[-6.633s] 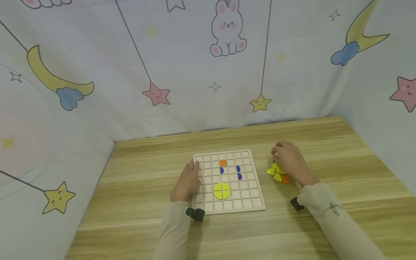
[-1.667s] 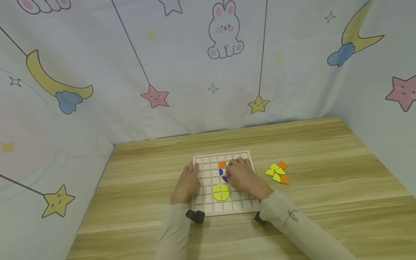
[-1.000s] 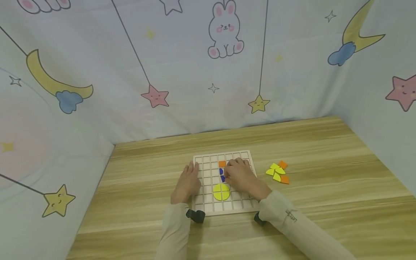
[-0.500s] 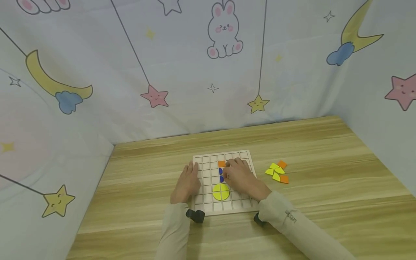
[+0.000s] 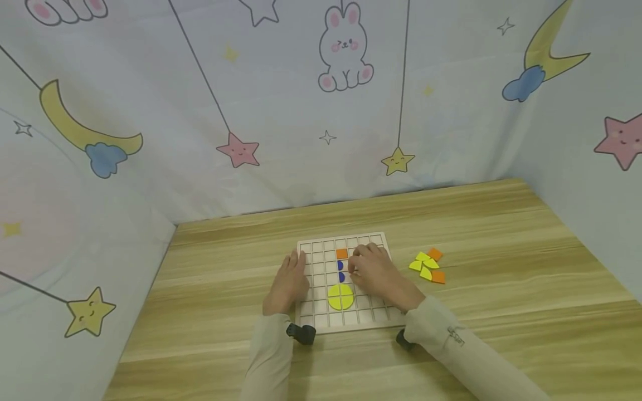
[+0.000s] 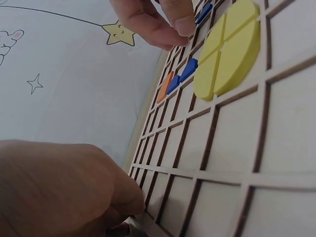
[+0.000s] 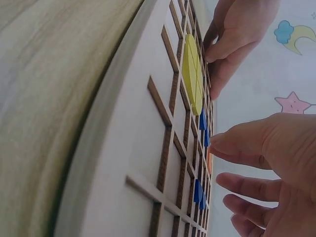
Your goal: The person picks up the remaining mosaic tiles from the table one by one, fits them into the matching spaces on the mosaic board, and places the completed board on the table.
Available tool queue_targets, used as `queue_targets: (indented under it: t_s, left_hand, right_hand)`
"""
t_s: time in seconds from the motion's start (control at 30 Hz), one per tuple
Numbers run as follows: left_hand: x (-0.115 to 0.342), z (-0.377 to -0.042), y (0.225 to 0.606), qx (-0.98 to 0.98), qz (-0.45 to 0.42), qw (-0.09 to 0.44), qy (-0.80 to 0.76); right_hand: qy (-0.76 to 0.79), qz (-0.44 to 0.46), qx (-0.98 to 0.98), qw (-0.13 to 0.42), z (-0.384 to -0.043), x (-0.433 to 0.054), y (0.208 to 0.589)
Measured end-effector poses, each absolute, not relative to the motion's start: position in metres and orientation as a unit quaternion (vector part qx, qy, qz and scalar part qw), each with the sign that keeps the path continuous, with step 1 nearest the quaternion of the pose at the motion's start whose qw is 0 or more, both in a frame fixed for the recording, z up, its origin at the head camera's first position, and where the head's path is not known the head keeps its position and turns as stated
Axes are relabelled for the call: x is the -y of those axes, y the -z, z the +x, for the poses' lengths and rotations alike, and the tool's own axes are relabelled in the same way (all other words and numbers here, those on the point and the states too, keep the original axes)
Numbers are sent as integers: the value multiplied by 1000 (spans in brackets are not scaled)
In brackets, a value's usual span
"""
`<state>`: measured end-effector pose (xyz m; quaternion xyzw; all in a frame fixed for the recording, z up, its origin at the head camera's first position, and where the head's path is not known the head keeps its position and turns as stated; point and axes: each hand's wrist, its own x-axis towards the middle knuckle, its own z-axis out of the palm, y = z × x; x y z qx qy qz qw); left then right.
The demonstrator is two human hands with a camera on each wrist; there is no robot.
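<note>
Small dark lettering on the right sleeve (image 5: 458, 336); too small to read. No other writing seen.

Landmark: wooden grid board (image 5: 321, 320), square, pale, thin raised ribs marking cells, lying flat on a wood-grain table (image 5: 501, 223).

Left hand (image 5: 288, 281) lies flat on the board's left edge, fingers straight and together, pressing down. In the left wrist view the fingers (image 6: 74, 187) rest at the rim.

Right hand (image 5: 376, 270) sits over the board's middle-right cells, thumb and forefinger tips held close beside the blue pieces (image 5: 341, 270). Whether they actually pinch a piece, I cannot tell; the right wrist view shows fingertips (image 7: 222, 145) near the blue chips (image 7: 203, 121) with the other fingers spread.

On the board: orange square (image 5: 342, 254) just behind the blue half-rounds; yellow disc (image 5: 341, 296) of four quarter wedges just in front of them. All flat, matte, foam-like.

Right of the board, apart from it: loose heap of yellow and orange pieces (image 5: 428, 265). Open tabletop lies behind and to the right; printed fabric walls (image 5: 301, 111) close three sides.
</note>
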<state>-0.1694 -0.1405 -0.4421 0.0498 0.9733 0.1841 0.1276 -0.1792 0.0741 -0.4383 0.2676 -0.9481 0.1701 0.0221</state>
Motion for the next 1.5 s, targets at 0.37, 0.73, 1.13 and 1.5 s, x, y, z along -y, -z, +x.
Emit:
queue_targets:
  t_s: [0.37, 0.73, 1.13, 1.5]
  left_hand:
    - [141, -168, 443, -974, 50, 126, -182]
    - [140, -169, 443, -974, 47, 126, -181]
    - [142, -169, 444, -975, 57, 125, -174]
    - [141, -169, 443, -975, 58, 122, -175]
  right_hand:
    - [-178, 261, 948, 38, -177, -85, 440]
    - [-170, 240, 955, 39, -179, -96, 440]
    - [-187, 219, 956, 55, -178, -111, 443]
    - [-190, 204, 959, 47, -184, -133, 440]
